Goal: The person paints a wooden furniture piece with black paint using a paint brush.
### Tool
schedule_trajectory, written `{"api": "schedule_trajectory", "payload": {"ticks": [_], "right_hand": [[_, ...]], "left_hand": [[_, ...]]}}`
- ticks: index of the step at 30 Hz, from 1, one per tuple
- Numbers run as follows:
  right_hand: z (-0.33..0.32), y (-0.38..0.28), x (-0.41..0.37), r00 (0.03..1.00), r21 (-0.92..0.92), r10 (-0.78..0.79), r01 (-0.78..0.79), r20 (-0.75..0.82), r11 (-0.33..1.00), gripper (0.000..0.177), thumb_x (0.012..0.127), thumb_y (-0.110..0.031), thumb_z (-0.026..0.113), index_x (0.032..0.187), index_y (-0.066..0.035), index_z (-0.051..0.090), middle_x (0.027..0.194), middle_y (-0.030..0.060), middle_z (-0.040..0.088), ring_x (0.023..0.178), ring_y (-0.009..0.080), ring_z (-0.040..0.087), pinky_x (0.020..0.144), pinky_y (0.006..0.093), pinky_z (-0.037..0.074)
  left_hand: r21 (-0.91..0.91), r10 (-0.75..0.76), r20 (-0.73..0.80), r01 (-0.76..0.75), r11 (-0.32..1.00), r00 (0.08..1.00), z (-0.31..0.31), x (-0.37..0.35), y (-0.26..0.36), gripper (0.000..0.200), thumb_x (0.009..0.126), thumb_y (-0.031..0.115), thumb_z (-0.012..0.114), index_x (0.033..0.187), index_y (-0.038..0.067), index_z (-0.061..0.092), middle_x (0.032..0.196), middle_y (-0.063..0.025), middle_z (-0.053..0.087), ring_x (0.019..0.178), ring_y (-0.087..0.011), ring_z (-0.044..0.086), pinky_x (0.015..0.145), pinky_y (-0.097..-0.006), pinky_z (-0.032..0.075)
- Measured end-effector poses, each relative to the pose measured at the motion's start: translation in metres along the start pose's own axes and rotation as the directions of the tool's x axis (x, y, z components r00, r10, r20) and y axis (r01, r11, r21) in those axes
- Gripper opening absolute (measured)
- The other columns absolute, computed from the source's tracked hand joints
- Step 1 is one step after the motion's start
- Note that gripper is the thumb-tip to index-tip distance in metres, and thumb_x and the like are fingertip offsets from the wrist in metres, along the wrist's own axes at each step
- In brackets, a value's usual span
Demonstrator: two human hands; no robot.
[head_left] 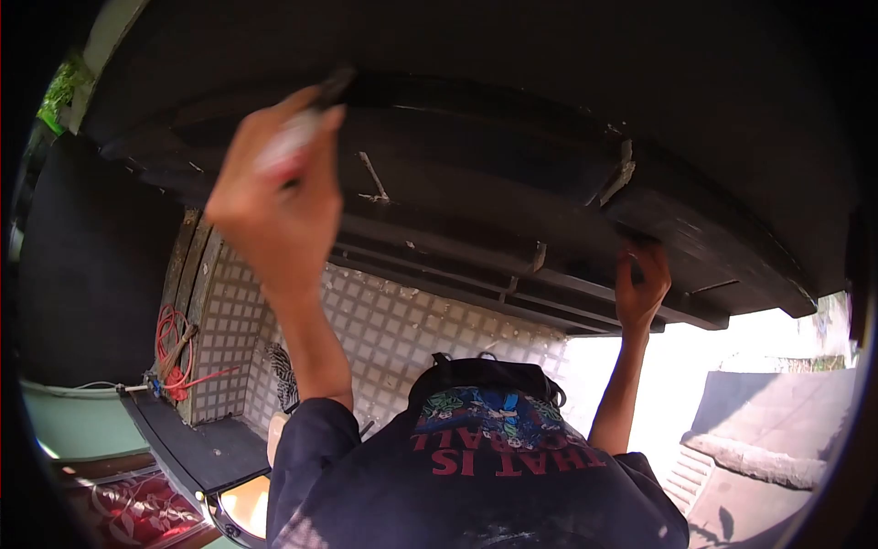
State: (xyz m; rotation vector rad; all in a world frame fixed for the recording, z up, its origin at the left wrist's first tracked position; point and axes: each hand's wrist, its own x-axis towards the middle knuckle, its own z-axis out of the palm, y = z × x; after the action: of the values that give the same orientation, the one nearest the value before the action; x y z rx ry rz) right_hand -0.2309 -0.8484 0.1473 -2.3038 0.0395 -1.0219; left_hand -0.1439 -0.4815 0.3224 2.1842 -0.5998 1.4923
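Note:
My left hand (pixel 279 188), raised and blurred by motion, is closed around a short tool with a red and white handle and a dark tip, which looks like a paintbrush (pixel 297 142). Its tip points up at the dark wooden panel (pixel 457 151) overhead. My right hand (pixel 643 284) is raised to the underside of the same structure, close to a dark beam (pixel 722 242). Its fingers are curled together at a dark patch, and whether they pinch something or grip the wood is hidden. Pale, rough marks show at the panel's joints.
Dark slats (pixel 439 256) run below the panel. A checkered tiled surface (pixel 402 316) lies behind them. Red cable (pixel 174 352) hangs at the left near a wooden post (pixel 187 261). A dark ledge (pixel 206 448) stands at lower left. Bright pale ground (pixel 759 412) shows at right.

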Motion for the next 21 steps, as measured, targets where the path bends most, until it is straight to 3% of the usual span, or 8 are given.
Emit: {"api": "schedule_trajectory", "payload": {"ticks": [2, 4, 7, 10, 13, 15, 18, 21], "right_hand": [[0.001, -0.001, 0.001, 0.999, -0.012, -0.036, 0.036, -0.015, 0.999, 0.023, 0.081, 0.004, 0.063, 0.100, -0.003, 0.074, 0.089, 0.0119, 0.066, 0.085, 0.0271, 0.067, 0.078, 0.0350, 0.051], [0.001, 0.000, 0.001, 1.000, -0.016, -0.017, 0.017, -0.008, 1.000, 0.023, 0.081, 0.002, 0.066, 0.101, -0.005, 0.076, 0.090, 0.0128, 0.067, 0.086, 0.0282, 0.068, 0.078, 0.0364, 0.052], [0.001, 0.000, 0.000, 1.000, -0.012, -0.002, 0.002, -0.008, 1.000, 0.023, 0.082, 0.001, 0.066, 0.102, -0.006, 0.077, 0.091, 0.0132, 0.067, 0.086, 0.0285, 0.068, 0.078, 0.0371, 0.053], [0.000, -0.001, -0.001, 1.000, -0.036, -0.018, 0.018, 0.000, 0.999, 0.022, 0.083, 0.000, 0.065, 0.101, -0.004, 0.076, 0.092, 0.0132, 0.066, 0.086, 0.0292, 0.067, 0.079, 0.0372, 0.052], [0.002, 0.002, -0.002, 0.998, -0.045, -0.058, 0.057, -0.007, 0.997, 0.021, 0.084, -0.003, 0.065, 0.102, -0.004, 0.075, 0.094, 0.0130, 0.067, 0.088, 0.0290, 0.067, 0.080, 0.0373, 0.052], [0.004, 0.008, -0.004, 0.997, -0.060, -0.075, 0.074, -0.021, 0.995, 0.021, 0.084, -0.003, 0.065, 0.102, -0.004, 0.075, 0.094, 0.0127, 0.067, 0.088, 0.0286, 0.067, 0.080, 0.0371, 0.052], [0.004, 0.007, -0.004, 0.999, -0.050, -0.053, 0.052, -0.009, 0.997, 0.020, 0.085, -0.004, 0.066, 0.102, -0.004, 0.075, 0.095, 0.0122, 0.067, 0.088, 0.0278, 0.067, 0.080, 0.0369, 0.052], [0.003, 0.002, -0.003, 0.999, -0.060, -0.032, 0.032, 0.000, 0.998, 0.023, 0.082, 0.000, 0.065, 0.102, -0.005, 0.076, 0.096, 0.0133, 0.067, 0.087, 0.0291, 0.067, 0.079, 0.0377, 0.052]], "left_hand": [[0.067, 0.114, 0.076, -0.119, 0.991, 0.991, 0.014, 0.010, 0.023, 0.031, 0.073, -0.001, 0.069, 0.103, 0.006, 0.072, 0.084, -0.0030, 0.066, 0.070, -0.0250, 0.066, 0.061, -0.0346, 0.054], [0.003, 0.173, 0.167, -0.176, 0.984, 0.971, 0.014, 0.019, 0.045, 0.024, 0.073, 0.002, 0.071, 0.097, 0.006, 0.071, 0.078, -0.0033, 0.062, 0.069, -0.0240, 0.066, 0.060, -0.0350, 0.052], [-0.159, 0.338, 0.205, -0.310, 0.937, 0.918, 0.024, 0.030, 0.068, 0.022, 0.074, 0.003, 0.076, 0.096, 0.007, 0.073, 0.081, -0.0053, 0.068, 0.062, -0.0246, 0.065, 0.056, -0.0328, 0.051], [-0.437, 0.297, 0.126, -0.216, 0.873, 0.946, 0.031, 0.040, 0.079, 0.020, 0.074, 0.010, 0.078, 0.091, 0.005, 0.071, 0.077, -0.0059, 0.064, 0.064, -0.0257, 0.066, 0.055, -0.0357, 0.051], [-0.678, 0.005, 0.043, 0.026, 0.735, 0.999, 0.051, 0.040, 0.064, 0.017, 0.075, 0.012, 0.079, 0.085, 0.001, 0.071, 0.075, -0.0102, 0.068, 0.061, -0.0262, 0.067, 0.055, -0.0332, 0.050], [-0.769, -0.319, 0.309, 0.433, 0.470, 0.896, 0.048, 0.041, 0.043, 0.018, 0.083, 0.014, 0.078, 0.084, -0.004, 0.073, 0.073, -0.0133, 0.071, 0.064, -0.0147, 0.068, 0.058, -0.0285, 0.051], [-0.671, -0.407, 0.320, 0.508, 0.540, 0.856, 0.047, 0.036, -0.018, 0.024, 0.086, 0.019, 0.078, 0.088, -0.005, 0.074, 0.070, -0.0085, 0.071, 0.062, -0.0104, 0.064, 0.058, -0.0271, 0.049], [-0.464, -0.457, 0.233, 0.511, 0.723, 0.859, 0.017, 0.036, -0.051, 0.031, 0.085, 0.024, 0.078, 0.091, -0.006, 0.074, 0.074, -0.0099, 0.073, 0.065, -0.0132, 0.066, 0.063, -0.0298, 0.051]]}}
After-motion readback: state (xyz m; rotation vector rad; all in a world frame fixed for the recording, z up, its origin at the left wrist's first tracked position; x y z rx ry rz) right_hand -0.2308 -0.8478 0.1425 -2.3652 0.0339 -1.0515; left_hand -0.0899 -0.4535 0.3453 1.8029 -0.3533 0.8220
